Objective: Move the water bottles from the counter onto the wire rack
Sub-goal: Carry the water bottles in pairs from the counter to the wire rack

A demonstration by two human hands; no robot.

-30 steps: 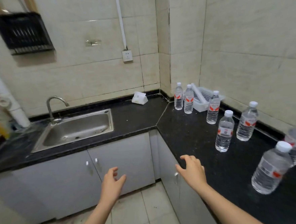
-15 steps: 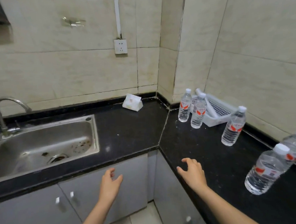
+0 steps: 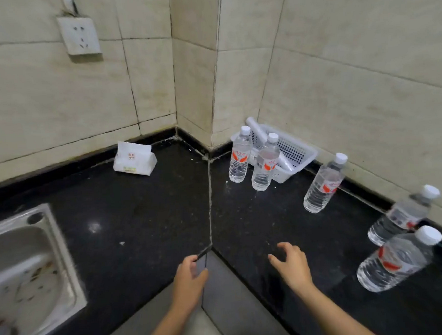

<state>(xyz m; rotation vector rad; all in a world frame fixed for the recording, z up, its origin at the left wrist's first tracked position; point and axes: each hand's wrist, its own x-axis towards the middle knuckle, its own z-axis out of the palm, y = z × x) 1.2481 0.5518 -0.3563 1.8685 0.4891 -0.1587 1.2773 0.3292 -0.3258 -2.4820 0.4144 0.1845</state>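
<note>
Several clear water bottles with white caps and red labels stand on the black counter [image 3: 144, 214]. Two bottles, one [image 3: 238, 155] and another [image 3: 265, 163], stand in front of a white basket. A third bottle [image 3: 323, 185] stands by the right wall, and more, such as a near bottle [image 3: 396, 261] and one behind it [image 3: 401, 216], line the right side. My left hand [image 3: 190, 280] hovers at the counter's inner corner edge, fingers loosely curled, holding nothing. My right hand [image 3: 292, 265] hovers over the counter, fingers spread and empty. The wire rack is out of view.
A white slotted basket [image 3: 296, 153] with a rolled white item sits in the corner by the wall. A white tissue pack [image 3: 134, 159] lies near the back wall. A steel sink [image 3: 26, 275] is at the left. A wall socket [image 3: 79, 36] is above.
The view has moved closer to the counter corner and tilted down; the faucet and wall rack left the frame. Both hands have advanced towards the counter, still empty.
</note>
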